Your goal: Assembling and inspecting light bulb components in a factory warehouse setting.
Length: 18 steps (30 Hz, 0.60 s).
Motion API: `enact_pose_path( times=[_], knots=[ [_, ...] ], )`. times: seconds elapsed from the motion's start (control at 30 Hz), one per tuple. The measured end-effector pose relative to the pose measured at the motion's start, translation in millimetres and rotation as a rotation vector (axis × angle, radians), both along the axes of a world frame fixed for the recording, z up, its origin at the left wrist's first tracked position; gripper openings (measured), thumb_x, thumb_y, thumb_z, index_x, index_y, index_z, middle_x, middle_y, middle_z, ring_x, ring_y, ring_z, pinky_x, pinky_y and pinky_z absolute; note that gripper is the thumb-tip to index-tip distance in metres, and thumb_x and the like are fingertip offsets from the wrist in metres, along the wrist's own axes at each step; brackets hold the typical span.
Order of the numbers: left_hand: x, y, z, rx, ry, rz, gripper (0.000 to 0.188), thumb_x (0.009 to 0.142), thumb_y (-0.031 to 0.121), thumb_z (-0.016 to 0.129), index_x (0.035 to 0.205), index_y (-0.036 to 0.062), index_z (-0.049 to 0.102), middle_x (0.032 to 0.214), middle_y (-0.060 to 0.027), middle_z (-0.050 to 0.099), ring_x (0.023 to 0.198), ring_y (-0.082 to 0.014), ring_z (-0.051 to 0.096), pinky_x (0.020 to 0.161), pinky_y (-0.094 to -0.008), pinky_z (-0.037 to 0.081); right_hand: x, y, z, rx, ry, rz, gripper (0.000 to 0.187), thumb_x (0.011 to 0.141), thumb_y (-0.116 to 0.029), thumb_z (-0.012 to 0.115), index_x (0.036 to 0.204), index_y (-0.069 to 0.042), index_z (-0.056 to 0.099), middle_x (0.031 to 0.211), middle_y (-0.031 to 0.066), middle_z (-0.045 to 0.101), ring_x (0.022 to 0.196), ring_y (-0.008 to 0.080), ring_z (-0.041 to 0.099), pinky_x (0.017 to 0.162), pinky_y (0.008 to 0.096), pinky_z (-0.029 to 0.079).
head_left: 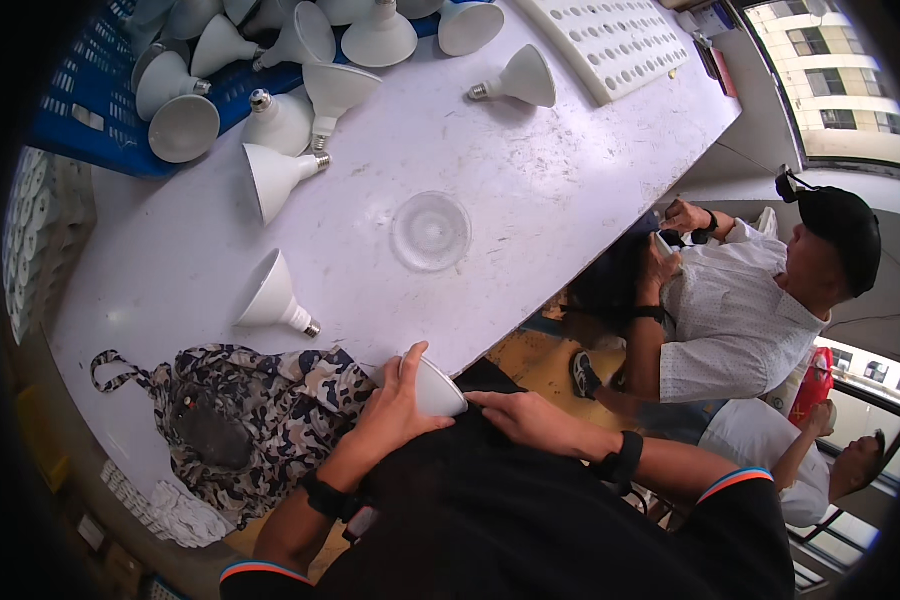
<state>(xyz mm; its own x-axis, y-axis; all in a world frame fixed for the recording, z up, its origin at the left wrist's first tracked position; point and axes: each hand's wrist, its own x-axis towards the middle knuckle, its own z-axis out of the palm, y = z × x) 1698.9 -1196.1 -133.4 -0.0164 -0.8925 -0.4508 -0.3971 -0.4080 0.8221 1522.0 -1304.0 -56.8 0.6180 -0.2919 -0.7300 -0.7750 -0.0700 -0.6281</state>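
Note:
Close to my body, my left hand [395, 410] grips a white cone-shaped reflector bulb [437, 390], fingers over its side and thumb low by the rim. My right hand [530, 420] is just right of the rim, its fingers drawn together. What they pinch, if anything, is hidden. On the white table [360, 240] in front of me lies a clear round lens cover [431, 232]. A similar white bulb with a screw base [274, 297] rests on its side to the left. A camouflage cloth bag [270, 400] lies beside my left forearm.
A blue plastic crate [100, 120] full of white bulbs stands at the far left, with several more bulbs beside it. One bulb [526, 78] lies alone near a white tray with holes [610, 45]. Two people [740, 310] sit along the right side; stacked moulded trays [40, 230] stand left.

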Motion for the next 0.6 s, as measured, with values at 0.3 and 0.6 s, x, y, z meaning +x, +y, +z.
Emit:
enact_pose_path(
  times=[0.3, 0.6],
  knots=[
    [22, -9, -5, 0.026, 0.096, -0.107, 0.098, 0.059, 0.028, 0.079, 0.134, 0.0165, 0.017, 0.114, -0.0272, 0.036, 0.086, -0.0484, 0.053, 0.074, -0.0482, 0.048, 28, 8, 15, 0.065, 0.209, -0.115, 0.034, 0.087, -0.015, 0.046, 0.119, -0.008, 0.049, 0.088, 0.0204, 0.061, 0.08, 0.0353, 0.06, 0.073, 0.0392, 0.048],
    [28, -16, -4, 0.001, 0.078, -0.111, 0.094, 0.059, 0.025, 0.078, 0.133, 0.0163, 0.02, 0.107, -0.0268, 0.037, 0.073, -0.0448, 0.057, 0.063, -0.0473, 0.05, 34, 13, 10, 0.018, 0.312, -0.181, 0.037, 0.09, -0.017, 0.045, 0.126, -0.01, 0.045, 0.068, 0.0121, 0.054, 0.06, 0.016, 0.051, 0.062, 0.0299, 0.043]
  ],
)
